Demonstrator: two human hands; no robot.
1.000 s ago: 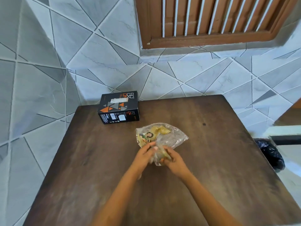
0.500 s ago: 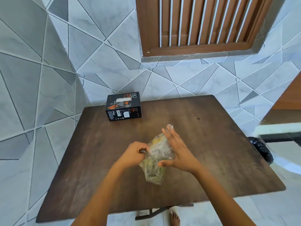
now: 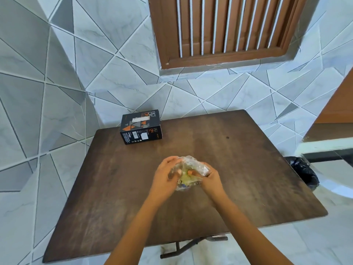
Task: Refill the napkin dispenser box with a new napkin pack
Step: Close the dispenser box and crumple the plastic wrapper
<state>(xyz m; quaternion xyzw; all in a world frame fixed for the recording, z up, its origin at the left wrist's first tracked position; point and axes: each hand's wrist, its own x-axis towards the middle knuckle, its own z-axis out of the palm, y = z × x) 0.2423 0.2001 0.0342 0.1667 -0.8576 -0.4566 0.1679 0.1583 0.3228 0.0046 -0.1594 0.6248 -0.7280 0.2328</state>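
A black napkin dispenser box (image 3: 141,126) with orange triangles stands at the far left of the dark wooden table (image 3: 248,178); white paper shows in its top slot. Over the table's middle I hold a crumpled clear plastic wrapper (image 3: 188,172) with yellow print, bunched into a ball. My left hand (image 3: 165,177) grips its left side and my right hand (image 3: 211,178) grips its right side. What the wrapper contains is hidden by my fingers.
Grey-and-white tiled walls close the table's far and left sides. A brown louvred window (image 3: 225,29) sits above. A bin lined with a black bag (image 3: 303,172) stands on the floor right of the table. A metal table leg (image 3: 189,245) shows below the near edge.
The wrapper lay spread flat on the table, then was lifted and pulled lengthwise. Both hands have since closed in and crushed it into a ball. The view has pulled back.
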